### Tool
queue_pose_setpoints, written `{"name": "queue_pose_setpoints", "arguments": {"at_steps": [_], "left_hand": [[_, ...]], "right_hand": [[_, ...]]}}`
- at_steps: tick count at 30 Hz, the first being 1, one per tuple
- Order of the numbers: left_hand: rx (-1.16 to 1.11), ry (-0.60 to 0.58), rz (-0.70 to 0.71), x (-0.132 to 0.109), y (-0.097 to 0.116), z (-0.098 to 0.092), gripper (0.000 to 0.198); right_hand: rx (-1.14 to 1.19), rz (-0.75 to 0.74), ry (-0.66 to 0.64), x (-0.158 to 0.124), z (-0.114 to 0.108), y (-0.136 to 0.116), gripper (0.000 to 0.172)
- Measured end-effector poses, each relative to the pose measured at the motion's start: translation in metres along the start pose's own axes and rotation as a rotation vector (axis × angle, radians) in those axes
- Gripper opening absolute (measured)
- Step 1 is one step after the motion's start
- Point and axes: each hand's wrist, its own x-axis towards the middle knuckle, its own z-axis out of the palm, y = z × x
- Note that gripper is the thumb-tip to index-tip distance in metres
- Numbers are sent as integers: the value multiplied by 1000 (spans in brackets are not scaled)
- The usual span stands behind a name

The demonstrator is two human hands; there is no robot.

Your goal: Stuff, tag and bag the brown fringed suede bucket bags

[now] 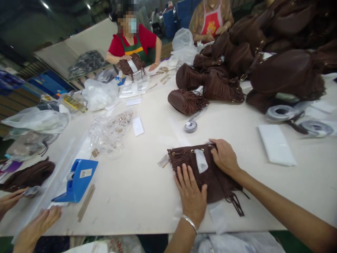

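Table (126, 203) left of left hand (191, 195) bright, evenly lit; far beyond it, dim background (21, 31), small glaring lamps (45, 5); slight overall softness.

In the lower right-centre, the left hand (191, 196) lies flat on a fringed brown bag (216, 186), while the right hand (225, 157) touches its upper edge. A blue tape dispenser (81, 182) stands lower left, brown bags (283, 73) fill the upper right, and a co-worker (144, 38) holds another bag (123, 66) near top centre.

Gap between blue dispenser (83, 181) and bag (214, 179)
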Motion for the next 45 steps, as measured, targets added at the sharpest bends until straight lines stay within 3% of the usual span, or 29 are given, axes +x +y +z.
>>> {"name": "queue_pose_setpoints", "arguments": {"at_steps": [2, 6, 13, 18, 22, 24, 27, 29, 31, 33, 36, 39, 45], "left_hand": [[-35, 12, -53, -2, 0, 4, 82], [-79, 10, -141, -6, -3, 11, 89], [-209, -9, -231, -10, -2, 20, 92], [-500, 5, -218, -17, -19, 5, 79], [-710, -116, -103, -33, -48, -20, 64], [-721, -187, -9, -38, -59, -28, 65], [-656, -205, 68, -37, -67, -30, 69], [-577, -157, 50, -33, -68, -25, 62], [-510, -90, -4, -28, -67, -19, 48], [-477, -35, -52, -24, -65, -14, 35], [-468, -3, -52, -20, -62, -11, 26], [-481, 4, -8, -19, -60, -11, 22], [-576, 53, -50, -23, -58, -11, 19]], "right_hand": [[-10, 64, 17, 9, 3, -2, 27], [-33, 104, -51, 23, 13, 6, 36], [609, 290, -211, 42, 16, 34, 39], [470, 213, -219, 42, 17, 31, 36], [332, 165, -183, 39, 13, 25, 30], [249, 93, -121, 30, -3, 21, 26], [177, -61, -55, -5, -49, 9, 34], [204, -139, -178, -41, -80, -2, 45], [198, -204, -355, -78, -98, -13, 60], [113, -222, -409, -108, -98, -18, 69], [-46, -217, -315, -127, -77, -12, 64], [-130, -283, -279, -123, -64, 1, 63], [-153, -402, -277, -106, -72, 9, 43]]}}
